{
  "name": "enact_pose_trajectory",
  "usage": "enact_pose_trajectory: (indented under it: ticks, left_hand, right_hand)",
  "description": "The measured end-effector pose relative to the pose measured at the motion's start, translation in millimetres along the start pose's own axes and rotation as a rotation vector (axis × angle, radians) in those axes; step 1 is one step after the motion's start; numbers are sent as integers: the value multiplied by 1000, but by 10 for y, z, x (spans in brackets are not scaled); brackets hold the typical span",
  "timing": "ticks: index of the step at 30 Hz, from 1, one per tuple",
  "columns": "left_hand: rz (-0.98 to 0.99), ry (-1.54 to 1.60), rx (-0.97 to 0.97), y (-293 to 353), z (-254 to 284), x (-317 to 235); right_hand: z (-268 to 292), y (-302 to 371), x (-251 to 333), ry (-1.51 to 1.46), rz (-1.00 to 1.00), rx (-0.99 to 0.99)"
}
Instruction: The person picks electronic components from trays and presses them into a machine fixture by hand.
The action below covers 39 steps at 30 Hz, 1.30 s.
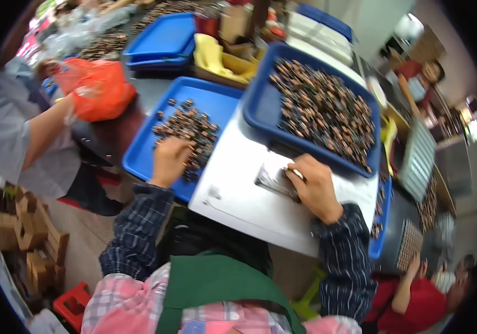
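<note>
My left hand [170, 160] reaches over a blue tray [138, 146], its fingers bent together at a heap of small copper-and-black parts [189, 127]. Whatever lies between those fingertips is too small to make out. At the middle of the white tabletop [233, 183], my right hand [315, 186] is closed, thumb and fingers pinched over a flat metal fixture [274, 177]. Something small and dark shows at its fingertips, but blur hides its kind. A deep blue tub [258, 100] full of similar parts stands just beyond the right hand.
At the left, a co-worker's arm [49, 131] is beside an orange plastic bag [96, 92]. Stacked blue trays [163, 36] and a yellow container [210, 55] lie behind. Another blue tray [382, 234] borders the table's right side. A red stool [71, 306] stands lower left.
</note>
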<state>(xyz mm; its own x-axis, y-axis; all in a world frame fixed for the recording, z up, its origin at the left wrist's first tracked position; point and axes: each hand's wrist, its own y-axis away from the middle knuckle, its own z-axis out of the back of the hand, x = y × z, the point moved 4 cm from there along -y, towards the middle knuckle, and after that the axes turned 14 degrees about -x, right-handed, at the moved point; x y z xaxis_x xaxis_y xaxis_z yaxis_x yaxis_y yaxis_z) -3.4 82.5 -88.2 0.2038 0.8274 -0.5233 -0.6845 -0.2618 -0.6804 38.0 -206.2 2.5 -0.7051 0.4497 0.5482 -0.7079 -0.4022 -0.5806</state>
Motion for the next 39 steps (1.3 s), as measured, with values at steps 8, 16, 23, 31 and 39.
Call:
enact_pose_trajectory:
  ticks: [8, 16, 23, 31, 39]
  left_hand:
    - [-7, 78, 13, 265, -165, -61]
    - [-47, -13, 24, 373, -45, -235]
    - [-126, -78, 65, 375, -115, -300]
    - [-97, -107, 107, 368, -98, -293]
    - [-62, -111, 124, 385, -94, -280]
  right_hand:
    - [-11, 158, 91, 185, -4, 7]
    - [-57, 134, 78, 220, 13, -6]
    - [-16, 93, 103, 226, 97, -9]
    - [-16, 52, 113, 184, 88, 52]
    - [-16, 59, 127, 183, 44, 63]
